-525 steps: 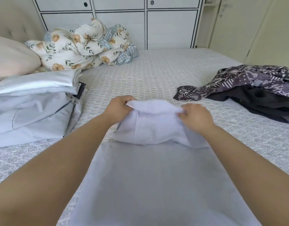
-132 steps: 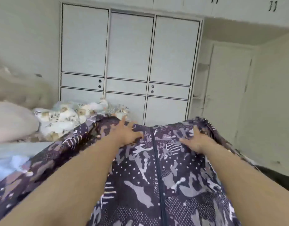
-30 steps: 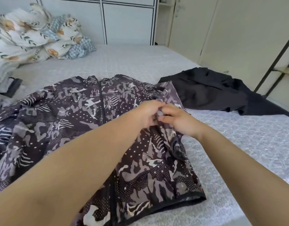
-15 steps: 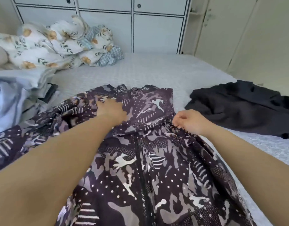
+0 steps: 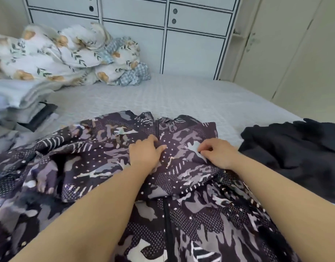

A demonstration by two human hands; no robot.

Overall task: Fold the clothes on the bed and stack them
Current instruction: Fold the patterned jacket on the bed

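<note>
Smoothing the jacket's hood before folding

Lying zip-up across the near bed (image 5: 181, 95), the patterned jacket (image 5: 106, 176) has 2 hands working its hood. The left hand (image 5: 145, 155) has curled fingers bunching fabric beside the zip; the right hand (image 5: 217, 153) pinches a crease with bent fingertips. The left sleeve is crumpled, so a fold made now would likely trap wrinkles and sit lopsided. Slippery cloth may slide toward the black garment (image 5: 295, 152) at right. A folded stack (image 5: 17, 103) waits far left.

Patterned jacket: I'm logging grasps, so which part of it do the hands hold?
Both hands, left hand and right hand, grip the patterned jacket at its hood, either side of the zip.
</note>
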